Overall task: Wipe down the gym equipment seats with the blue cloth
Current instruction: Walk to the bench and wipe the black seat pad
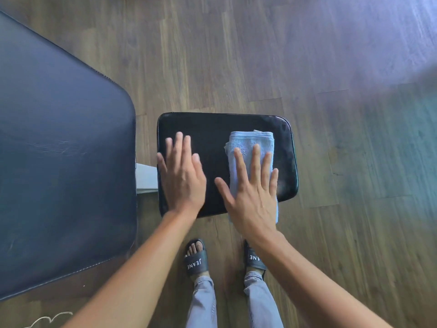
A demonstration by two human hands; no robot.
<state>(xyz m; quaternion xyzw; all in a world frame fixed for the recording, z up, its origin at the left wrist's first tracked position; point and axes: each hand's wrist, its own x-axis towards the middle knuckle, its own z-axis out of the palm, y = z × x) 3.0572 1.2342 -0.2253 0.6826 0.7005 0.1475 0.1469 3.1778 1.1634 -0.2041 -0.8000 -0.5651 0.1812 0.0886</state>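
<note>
Head view, large blue pad (59, 150) beside black seat (208, 129), sandals (196, 259) below

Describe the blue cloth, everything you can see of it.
The blue cloth is pale blue with a looped, terry-like texture. It is folded into a long narrow pad with layered edges showing on its left side. It lies flat on the right half of the small black seat pad, running from near the far edge to the near edge, where its end overhangs slightly. The right hand presses on it with straight, spread fingers. The left hand lies on the pad, apart from the cloth.
</note>
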